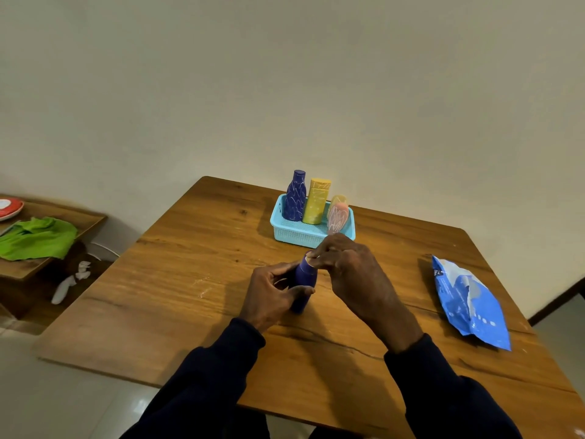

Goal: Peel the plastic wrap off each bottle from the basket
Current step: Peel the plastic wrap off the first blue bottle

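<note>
at the middle of the wooden worktop (190,280) a dark blue bottle (304,280) stands between both hands, its top tipped a little away from the person and its base down at the wood. the left hand (269,293) is wrapped round the bottle's body, thumb across the near side and fingers curled behind it. the right hand (351,270) reaches over from the right and pinches at the bottle's top with bunched fingertips. a small pale patch shows under them, too small to tell what it is.

just beyond the hands, near the far edge, sits a turquoise basket (297,237) with 3 bottles in it. a second blue bottle (296,198) stands at the left and a yellow bottle (316,201) stands touching it in the middle. a shorter pink bottle (338,217) leans at the right. pale crinkled lines of plastic wrap (294,207) run over the blue and pink ones, fainter on the yellow.

a blue pouch (468,299) lies flat near the worktop's right edge, well apart from the hands. off to the left a lower side table (79,217) carries a green cloth (38,237) and a red and white plate (9,208).
</note>
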